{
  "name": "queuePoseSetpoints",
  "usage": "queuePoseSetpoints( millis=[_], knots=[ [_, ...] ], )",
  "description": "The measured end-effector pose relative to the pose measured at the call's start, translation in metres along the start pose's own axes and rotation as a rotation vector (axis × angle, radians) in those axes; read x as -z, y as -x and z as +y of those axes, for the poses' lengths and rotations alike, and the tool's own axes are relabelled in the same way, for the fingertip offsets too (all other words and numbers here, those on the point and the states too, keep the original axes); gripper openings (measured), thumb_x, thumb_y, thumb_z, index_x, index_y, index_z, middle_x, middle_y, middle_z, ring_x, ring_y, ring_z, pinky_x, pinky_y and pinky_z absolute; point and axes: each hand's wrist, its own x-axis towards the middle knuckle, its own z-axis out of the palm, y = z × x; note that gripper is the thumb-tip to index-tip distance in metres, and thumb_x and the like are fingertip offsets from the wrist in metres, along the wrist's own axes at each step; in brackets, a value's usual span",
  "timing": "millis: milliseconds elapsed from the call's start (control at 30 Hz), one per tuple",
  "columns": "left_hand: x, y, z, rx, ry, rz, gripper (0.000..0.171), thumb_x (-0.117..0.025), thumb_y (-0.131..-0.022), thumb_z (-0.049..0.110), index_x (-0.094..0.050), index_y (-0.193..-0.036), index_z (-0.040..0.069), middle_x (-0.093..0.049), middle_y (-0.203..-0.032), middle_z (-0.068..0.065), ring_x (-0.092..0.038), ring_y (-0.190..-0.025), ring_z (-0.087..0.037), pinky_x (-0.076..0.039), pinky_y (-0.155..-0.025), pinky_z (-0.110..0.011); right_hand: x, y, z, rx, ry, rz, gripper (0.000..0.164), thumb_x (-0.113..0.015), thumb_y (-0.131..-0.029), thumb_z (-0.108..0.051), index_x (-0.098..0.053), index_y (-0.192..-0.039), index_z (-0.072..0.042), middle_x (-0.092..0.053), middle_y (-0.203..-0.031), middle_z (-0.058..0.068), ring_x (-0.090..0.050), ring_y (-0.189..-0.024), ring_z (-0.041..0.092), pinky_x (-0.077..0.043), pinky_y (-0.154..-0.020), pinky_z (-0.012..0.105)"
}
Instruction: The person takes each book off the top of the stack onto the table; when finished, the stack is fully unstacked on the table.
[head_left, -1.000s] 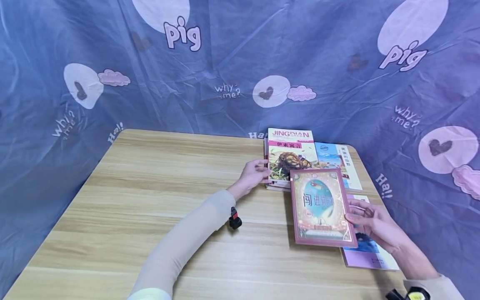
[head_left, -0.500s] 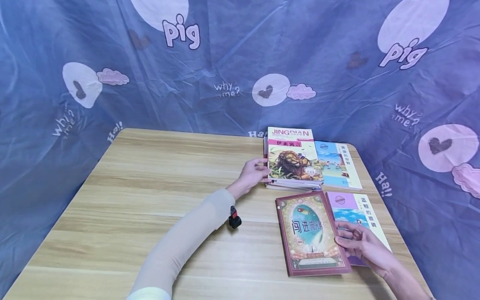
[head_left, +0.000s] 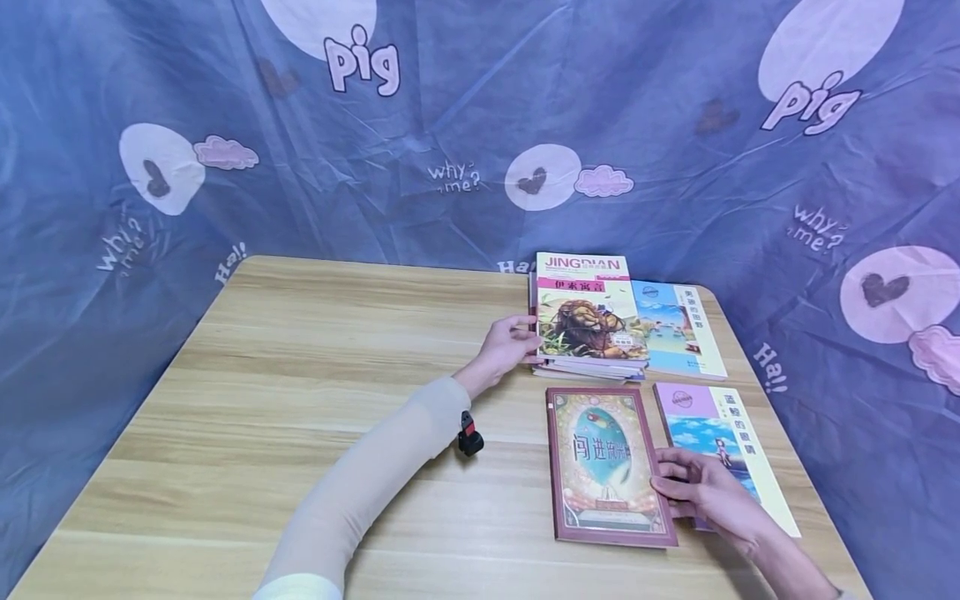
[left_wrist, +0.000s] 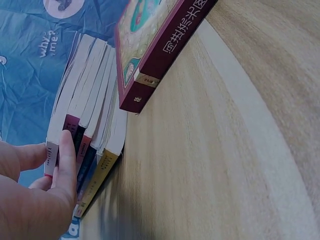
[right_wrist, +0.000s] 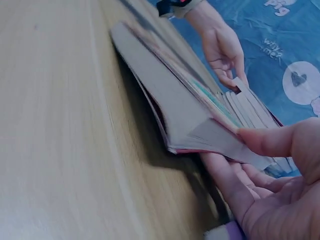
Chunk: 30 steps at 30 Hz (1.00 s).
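Observation:
My right hand [head_left: 708, 492] holds a dark red storybook [head_left: 609, 467] with an oval picture on its cover by its right edge. In the right wrist view, the thumb [right_wrist: 270, 141] is on top and the fingers go underneath; the book's pages sag slightly apart. A stack of books stands behind it, topped by a paperback with a lion cover [head_left: 588, 312]. My left hand [head_left: 504, 350] stays at the stack's left side, and in the left wrist view its curled fingers and thumb pinch the spine edges near the top [left_wrist: 61, 145].
On the right of the wooden table [head_left: 337, 375] lie a purple-and-cream book [head_left: 742, 442], partly behind the right hand, and a blue book [head_left: 667, 333] beside the stack. A blue printed cloth [head_left: 420, 125] hangs behind the table.
The dark red book has come down toward the near side and left with my right hand, lower to the table. More of the purple-and-cream book shows. My left hand has stayed put.

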Motion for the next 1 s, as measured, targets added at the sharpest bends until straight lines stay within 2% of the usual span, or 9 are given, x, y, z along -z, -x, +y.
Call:
queuePoseSetpoints(
  millis=[167, 333, 400, 500, 633, 700, 833, 900, 1000],
  knots=[
    [0.0, -0.001, -0.001, 0.006, 0.002, 0.009, 0.05, -0.067, -0.096, -0.009, -0.06, -0.144, 0.003, -0.062, -0.107, -0.01, -0.069, -0.092, -0.019, -0.071, -0.081, -0.028, -0.006, 0.002, -0.008, -0.044, 0.223, 0.073, 0.062, -0.065, -0.104, -0.012, -0.034, -0.146, 0.023, -0.065, -0.111, -0.002, -0.068, -0.092, 0.005, -0.07, -0.077, 0.028],
    [0.0, -0.001, 0.0, 0.012, -0.001, 0.015, 0.051, -0.068, -0.096, -0.009, -0.06, -0.144, 0.003, -0.063, -0.107, -0.009, -0.069, -0.089, -0.016, -0.071, -0.08, -0.028, -0.002, 0.005, -0.023, -0.016, 0.349, 0.07, 0.06, -0.064, -0.105, -0.012, -0.038, -0.142, 0.027, -0.071, -0.112, 0.011, -0.072, -0.092, 0.007, -0.071, -0.079, 0.032],
    [0.0, 0.0, 0.001, 0.015, 0.0, 0.015, 0.051, -0.068, -0.095, -0.009, -0.059, -0.145, 0.003, -0.064, -0.106, -0.009, -0.069, -0.085, -0.015, -0.071, -0.08, -0.028, 0.002, 0.003, -0.032, 0.002, 0.377, 0.087, 0.059, -0.063, -0.105, -0.011, -0.039, -0.142, 0.027, -0.072, -0.112, 0.014, -0.074, -0.092, 0.01, -0.071, -0.081, 0.035],
    [0.001, 0.0, 0.003, 0.018, -0.003, 0.019, 0.052, -0.069, -0.095, -0.008, -0.06, -0.144, 0.004, -0.064, -0.104, -0.009, -0.069, -0.08, -0.014, -0.071, -0.081, -0.028, 0.011, -0.004, -0.047, 0.041, 0.406, 0.172, 0.058, -0.065, -0.103, -0.008, -0.04, -0.143, 0.026, -0.075, -0.111, 0.014, -0.077, -0.089, 0.015, -0.072, -0.08, 0.038],
    [0.0, 0.001, 0.006, 0.024, -0.014, 0.027, 0.05, -0.071, -0.094, -0.006, -0.061, -0.142, 0.005, -0.066, -0.106, -0.01, -0.068, -0.076, -0.013, -0.071, -0.082, -0.029, 0.027, -0.022, -0.064, 0.101, 0.388, 0.265, 0.053, -0.065, -0.103, -0.006, -0.045, -0.144, 0.02, -0.079, -0.108, -0.003, -0.078, -0.089, 0.015, -0.072, -0.079, 0.036],
    [0.0, 0.001, 0.007, 0.028, -0.02, 0.029, 0.05, -0.072, -0.094, -0.005, -0.061, -0.142, 0.004, -0.066, -0.108, -0.011, -0.068, -0.074, -0.013, -0.071, -0.081, -0.028, 0.036, -0.032, -0.071, 0.124, 0.355, 0.28, 0.044, -0.064, -0.105, -0.009, -0.053, -0.142, 0.013, -0.079, -0.106, -0.011, -0.079, -0.09, 0.014, -0.071, -0.08, 0.034],
    [-0.001, 0.001, 0.007, 0.033, -0.018, 0.026, 0.051, -0.071, -0.093, -0.007, -0.061, -0.142, 0.003, -0.067, -0.11, -0.013, -0.068, -0.074, -0.013, -0.07, -0.079, -0.027, 0.05, -0.053, -0.08, 0.132, 0.291, 0.296, 0.034, -0.064, -0.107, -0.021, -0.061, -0.138, -0.007, -0.078, -0.104, -0.019, -0.079, -0.091, 0.013, -0.071, -0.081, 0.031],
    [-0.001, 0.001, 0.007, 0.033, -0.013, 0.023, 0.052, -0.071, -0.093, -0.007, -0.06, -0.142, 0.003, -0.066, -0.109, -0.012, -0.068, -0.074, -0.013, -0.07, -0.078, -0.027, 0.053, -0.064, -0.084, 0.123, 0.285, 0.316, 0.04, -0.065, -0.107, -0.027, -0.058, -0.141, -0.007, -0.075, -0.105, -0.022, -0.079, -0.092, 0.01, -0.07, -0.082, 0.027],
    [-0.001, 0.0, 0.005, 0.03, 0.0, 0.019, 0.052, -0.071, -0.093, -0.007, -0.059, -0.142, 0.002, -0.066, -0.109, -0.012, -0.068, -0.075, -0.013, -0.07, -0.079, -0.027, 0.059, -0.079, -0.089, 0.113, 0.287, 0.337, 0.058, -0.063, -0.107, -0.03, -0.046, -0.152, 0.002, -0.07, -0.108, -0.026, -0.077, -0.096, 0.004, -0.068, -0.085, 0.023]
  ],
)
